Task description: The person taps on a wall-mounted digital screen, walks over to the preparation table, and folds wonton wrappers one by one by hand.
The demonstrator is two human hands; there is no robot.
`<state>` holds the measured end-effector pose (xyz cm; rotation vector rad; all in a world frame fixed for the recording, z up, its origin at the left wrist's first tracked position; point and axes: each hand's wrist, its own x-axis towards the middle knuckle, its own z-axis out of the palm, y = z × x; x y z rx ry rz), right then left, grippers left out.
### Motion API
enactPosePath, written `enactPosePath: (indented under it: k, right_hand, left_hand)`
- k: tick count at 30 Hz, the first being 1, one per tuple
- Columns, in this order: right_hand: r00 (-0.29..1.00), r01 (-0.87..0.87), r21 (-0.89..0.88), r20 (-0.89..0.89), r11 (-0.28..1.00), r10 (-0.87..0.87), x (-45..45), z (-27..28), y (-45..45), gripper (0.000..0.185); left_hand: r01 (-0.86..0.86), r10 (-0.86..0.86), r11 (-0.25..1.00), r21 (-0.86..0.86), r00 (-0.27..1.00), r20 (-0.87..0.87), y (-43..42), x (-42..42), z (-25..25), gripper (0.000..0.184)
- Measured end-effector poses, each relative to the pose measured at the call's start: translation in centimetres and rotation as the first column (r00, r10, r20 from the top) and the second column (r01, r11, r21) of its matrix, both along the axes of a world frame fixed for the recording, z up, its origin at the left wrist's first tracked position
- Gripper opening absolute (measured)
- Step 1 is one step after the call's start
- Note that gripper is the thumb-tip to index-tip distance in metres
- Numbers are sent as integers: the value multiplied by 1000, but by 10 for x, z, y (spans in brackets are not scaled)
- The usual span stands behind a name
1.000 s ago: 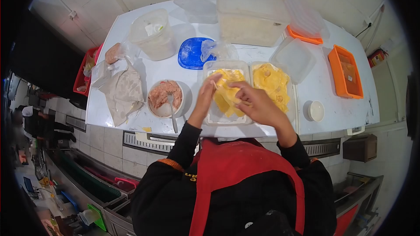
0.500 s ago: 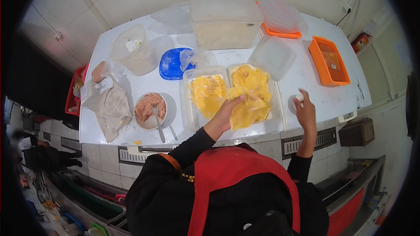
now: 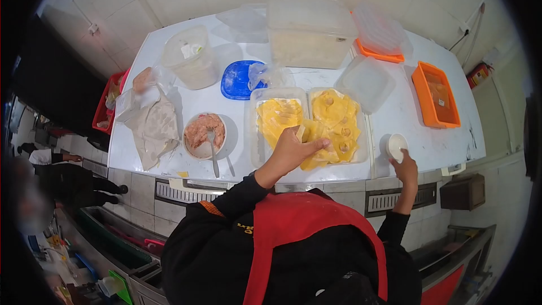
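Note:
My left hand (image 3: 291,153) has its fingers closed on a yellow wrapper (image 3: 314,161) over the front of the right tray. My right hand (image 3: 404,168) is at the small white cup (image 3: 397,146), its fingertips at the cup's front rim; what they hold, if anything, is too small to make out. Filled yellow wrappers (image 3: 337,107) lie in the right tray (image 3: 363,155). More yellow wrappers (image 3: 276,117) are stacked in the left tray (image 3: 257,155).
To the left stand a bowl of minced meat (image 3: 197,131) with a fork and a cloth (image 3: 151,127). Behind are a blue lid (image 3: 234,79), plastic tubs (image 3: 189,65) and a large bin (image 3: 310,39). An orange basket (image 3: 435,93) is right. People (image 3: 73,178) stand far left.
My left hand took a yellow wrapper and moved it from the left tray to the right one. My right hand left the left tray and reached the small cup.

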<state>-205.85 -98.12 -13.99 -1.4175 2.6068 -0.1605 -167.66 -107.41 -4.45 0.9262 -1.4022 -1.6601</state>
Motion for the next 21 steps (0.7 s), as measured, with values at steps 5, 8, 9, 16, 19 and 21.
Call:
enactPosePath:
  k: [5,8,9,16,19,21]
  right_hand:
    - [701,-250,-609,423,753,574,146,116,-17,46]
    - [549,-507,-734,129,452,826,201,128,-24,52]
    - [573,-546,-721,50,427,818,206,127,-28,51]
    - [613,-646,-660,-149,383,776,220,123,-40,49]
    - [652,-514,-744,-14,427,759,225,118,-41,45]
    - [578,-299,-801,280,519,766,232,111,-38,44]
  left_hand:
    - [27,-24,999,43,997,-72,3,1,6,29]
    - [22,-18,999,39,996,-87,7,2,11,28]
    - [31,-28,999,31,996,-84,7,4,10,27]
    - [5,-3,1000,25,997,-82,6,14,2,26]
    - [-29,35,998,50,992,-119,8,14,3,24]
    - [-56,74,992,116,984,-162,8,15,5,23]
